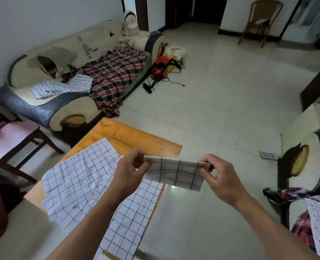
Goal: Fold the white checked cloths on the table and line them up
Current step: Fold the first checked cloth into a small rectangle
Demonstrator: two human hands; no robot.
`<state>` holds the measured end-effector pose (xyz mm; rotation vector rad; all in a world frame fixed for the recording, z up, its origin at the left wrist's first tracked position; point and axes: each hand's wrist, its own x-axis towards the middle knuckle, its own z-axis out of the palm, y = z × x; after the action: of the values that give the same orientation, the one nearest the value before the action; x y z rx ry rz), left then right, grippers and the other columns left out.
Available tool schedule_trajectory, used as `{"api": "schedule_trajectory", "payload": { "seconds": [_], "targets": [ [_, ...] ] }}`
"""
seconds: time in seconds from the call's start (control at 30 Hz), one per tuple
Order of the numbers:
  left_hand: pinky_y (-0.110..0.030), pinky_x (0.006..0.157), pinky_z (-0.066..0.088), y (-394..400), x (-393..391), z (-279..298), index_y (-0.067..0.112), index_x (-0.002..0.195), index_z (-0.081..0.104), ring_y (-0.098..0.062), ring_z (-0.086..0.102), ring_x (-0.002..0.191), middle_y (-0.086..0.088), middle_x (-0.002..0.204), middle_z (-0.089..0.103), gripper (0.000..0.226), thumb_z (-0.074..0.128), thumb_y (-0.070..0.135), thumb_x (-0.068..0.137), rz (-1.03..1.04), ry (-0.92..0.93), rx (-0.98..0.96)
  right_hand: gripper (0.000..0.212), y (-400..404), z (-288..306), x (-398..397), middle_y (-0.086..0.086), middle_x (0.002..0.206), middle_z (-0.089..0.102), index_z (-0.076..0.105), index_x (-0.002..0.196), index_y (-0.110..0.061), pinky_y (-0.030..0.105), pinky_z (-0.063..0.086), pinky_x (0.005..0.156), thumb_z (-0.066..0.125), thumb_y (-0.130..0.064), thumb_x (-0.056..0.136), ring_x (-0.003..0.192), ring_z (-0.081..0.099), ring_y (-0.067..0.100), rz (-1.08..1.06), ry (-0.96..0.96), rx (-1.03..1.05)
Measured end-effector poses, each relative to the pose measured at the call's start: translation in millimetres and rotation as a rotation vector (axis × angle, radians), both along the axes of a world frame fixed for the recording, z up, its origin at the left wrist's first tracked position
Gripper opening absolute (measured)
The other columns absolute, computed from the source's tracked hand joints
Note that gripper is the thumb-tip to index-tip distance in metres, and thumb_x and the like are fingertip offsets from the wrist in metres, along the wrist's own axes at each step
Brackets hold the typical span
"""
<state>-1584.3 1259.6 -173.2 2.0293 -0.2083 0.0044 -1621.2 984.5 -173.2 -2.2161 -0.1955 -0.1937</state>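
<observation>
I hold a small folded white checked cloth (176, 172) in the air past the right edge of the wooden table (136, 137). My left hand (131, 169) pinches its left end and my right hand (219, 175) pinches its right end at the top edge. Unfolded white checked cloths (80, 181) lie spread and overlapping on the table, below and to the left of my hands. One long cloth (129, 222) runs along the table's right side toward me.
A worn sofa (61, 102) with a plaid blanket and more checked cloths (61, 87) stands at the back left. A chair (11, 139) is on the left, an armchair (305, 166) on the right. A red vacuum (159, 68) lies on the tiled floor.
</observation>
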Motion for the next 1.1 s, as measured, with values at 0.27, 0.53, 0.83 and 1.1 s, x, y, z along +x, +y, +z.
{"api": "schedule_trajectory", "payload": {
  "seconds": [0.27, 0.53, 0.83, 1.1],
  "targets": [
    [-0.025, 0.067, 0.053, -76, 27, 18, 0.022, 0.089, 0.061, -0.019, 0.060, 0.079, -0.004, 0.083, 0.065, 0.010, 0.066, 0.017, 0.095, 0.069, 0.006, -0.003, 0.015, -77, 12, 47, -0.005, 0.077, 0.065, 0.063, 0.080, -0.023, 0.040, 0.050, 0.069, 0.068, -0.012, 0.090, 0.072, 0.060, 0.018, 0.009, 0.061, 0.144],
    [-0.030, 0.066, 0.050, -112, 124, -18, 0.019, 0.088, 0.061, -0.017, 0.056, 0.073, -0.007, 0.081, 0.061, 0.010, 0.066, 0.014, 0.094, 0.090, 0.045, -0.096, 0.014, -114, -9, 137, -0.003, 0.075, 0.064, 0.065, 0.082, -0.019, 0.034, 0.047, 0.067, 0.062, -0.014, 0.096, 0.070, 0.058, 0.017, 0.041, 0.118, 0.096],
    [-0.026, 0.060, 0.044, -115, 269, -35, 0.017, 0.087, 0.061, -0.009, 0.050, 0.065, 0.003, 0.069, 0.055, 0.011, 0.067, 0.011, 0.094, 0.112, 0.056, -0.148, 0.018, -119, 2, 300, -0.005, 0.070, 0.061, 0.063, 0.080, -0.025, 0.026, 0.044, 0.062, 0.065, -0.014, 0.093, 0.062, 0.052, 0.010, 0.077, 0.143, -0.038],
    [-0.014, 0.058, 0.039, -77, 338, -28, 0.014, 0.083, 0.059, -0.003, 0.046, 0.060, 0.014, 0.063, 0.052, 0.015, 0.068, 0.005, 0.092, 0.307, 0.013, -0.134, 0.016, -78, -11, 413, -0.003, 0.072, 0.063, 0.064, 0.080, -0.023, 0.025, 0.043, 0.062, 0.065, -0.016, 0.094, 0.067, 0.055, 0.020, 0.255, 0.189, 0.001]
  ]
}}
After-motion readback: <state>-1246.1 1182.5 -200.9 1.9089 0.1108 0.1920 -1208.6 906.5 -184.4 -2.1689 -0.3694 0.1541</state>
